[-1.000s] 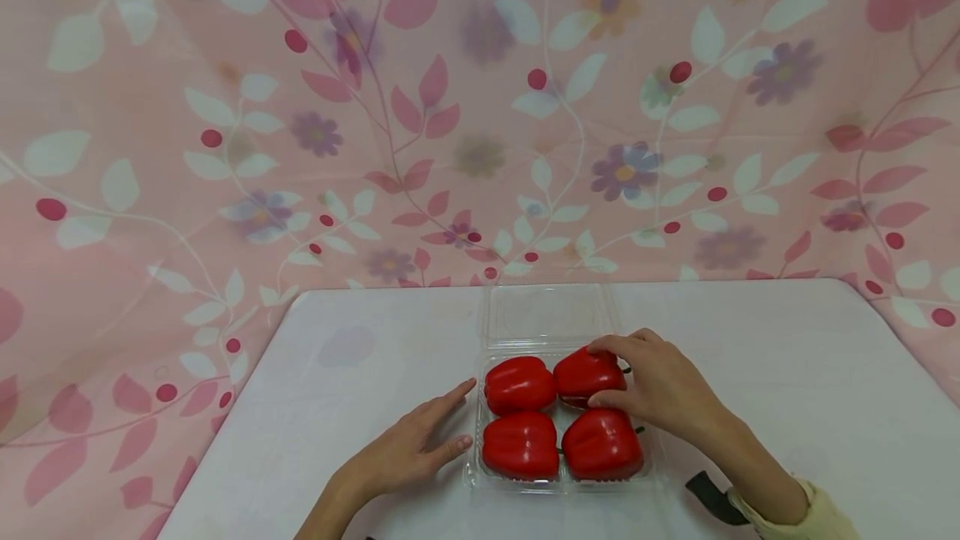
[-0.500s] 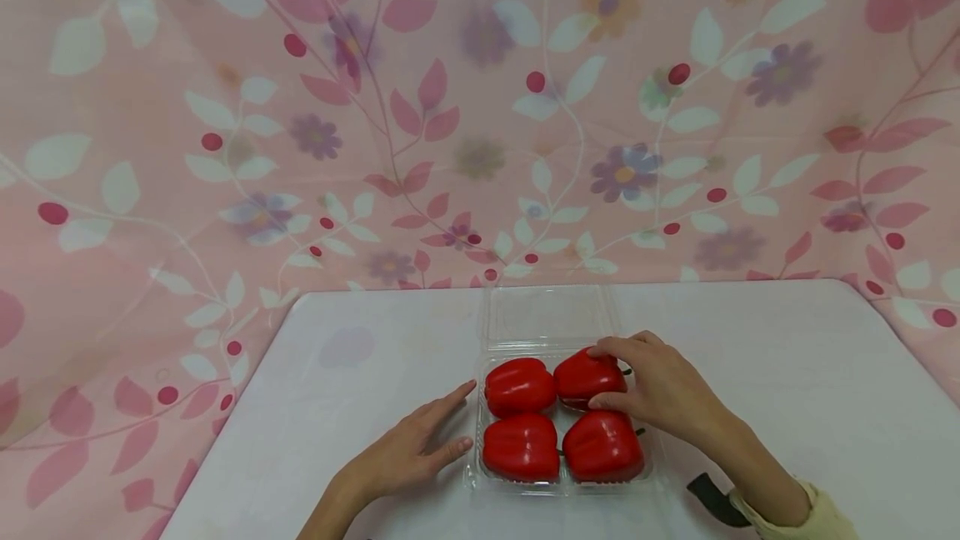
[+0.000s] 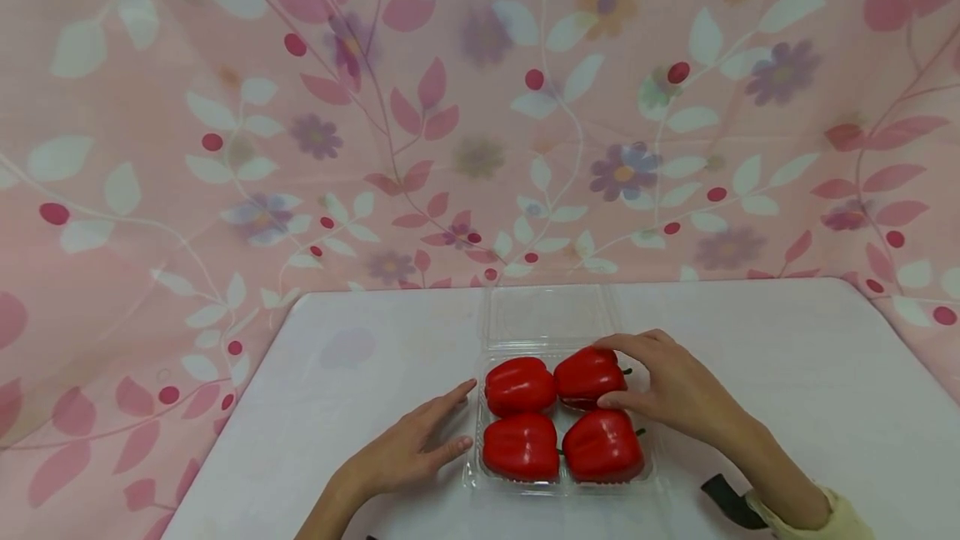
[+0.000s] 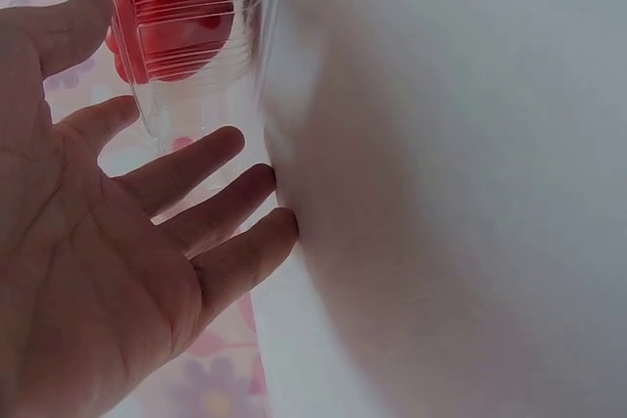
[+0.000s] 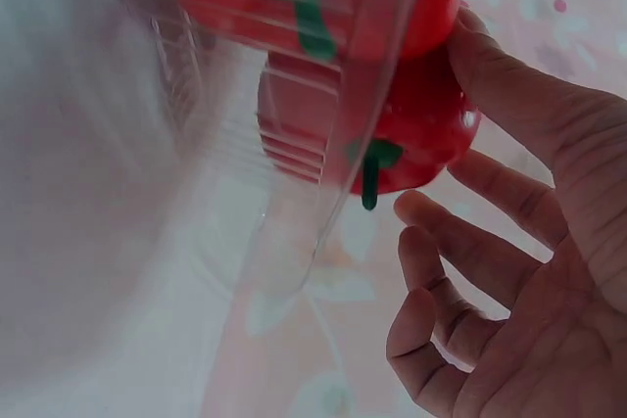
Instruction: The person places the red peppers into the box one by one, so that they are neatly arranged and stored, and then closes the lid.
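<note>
Red bell peppers lie two by two in a clear plastic clamshell box [image 3: 476, 480]: back left [image 3: 519, 386], back right [image 3: 581, 375], front left [image 3: 520, 447] and front right [image 3: 602, 447]. My right hand [image 3: 675, 386] is at the back-right pepper, thumb and index fingertips at its surface, the other fingers loosely bent. Whether those fingertips still touch the pepper cannot be told. In the right wrist view, green stems [image 5: 369, 178] point toward that hand. My left hand [image 3: 401, 450] rests beside the box's left wall with fingers spread, holding nothing.
The box's transparent lid [image 3: 551, 315] lies folded back behind it. Everything stands on a white table [image 3: 390, 332], with a pink floral cloth [image 3: 450, 107] hanging behind. A dark strap [image 3: 731, 500] hangs at my right sleeve [image 3: 817, 515].
My right hand has shifted slightly right, its thumb and fingertips loosening from the back-right pepper. The peppers, box and left hand stay in place.
</note>
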Tool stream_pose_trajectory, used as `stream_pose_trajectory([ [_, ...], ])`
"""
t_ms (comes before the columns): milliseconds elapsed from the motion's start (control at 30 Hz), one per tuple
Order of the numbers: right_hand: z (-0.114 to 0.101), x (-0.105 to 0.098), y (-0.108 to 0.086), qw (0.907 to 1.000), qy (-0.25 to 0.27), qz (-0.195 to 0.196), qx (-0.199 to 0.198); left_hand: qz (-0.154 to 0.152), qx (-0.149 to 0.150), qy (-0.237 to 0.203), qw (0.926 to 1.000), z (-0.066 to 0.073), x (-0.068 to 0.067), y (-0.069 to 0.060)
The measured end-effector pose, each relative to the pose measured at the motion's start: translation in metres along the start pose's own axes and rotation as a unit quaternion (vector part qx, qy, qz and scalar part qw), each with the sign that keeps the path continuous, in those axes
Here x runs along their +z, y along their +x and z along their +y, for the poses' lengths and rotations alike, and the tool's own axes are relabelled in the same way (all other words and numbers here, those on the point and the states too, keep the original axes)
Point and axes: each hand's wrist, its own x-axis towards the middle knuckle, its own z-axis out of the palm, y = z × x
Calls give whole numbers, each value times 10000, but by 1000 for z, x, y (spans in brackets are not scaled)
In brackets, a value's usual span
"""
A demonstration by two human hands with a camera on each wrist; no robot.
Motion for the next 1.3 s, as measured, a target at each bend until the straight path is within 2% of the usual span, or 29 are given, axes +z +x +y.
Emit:
stream_pose_trajectory([
  [133,4,-7,1,9998,101,91,-113,80,128,-58,9999,0,-4,2],
  [267,11,-14,5,9994,207,132,-235,307,319,-312,9985,1,-9,6],
  [467,22,-21,11,9990,224,228,-298,974,495,-573,9924,4,-18,18],
  [633,30,-25,18,9982,206,387,-405,1617,309,-360,9857,7,-22,32],
  [800,39,-23,27,9985,155,466,-224,2063,55,-345,9779,11,-27,49],
  [1000,50,-21,37,9985,151,520,-26,2216,-203,-443,9739,11,-32,72],
  [1300,61,-17,49,9981,442,290,315,2088,-238,-1032,9722,10,-34,98],
])
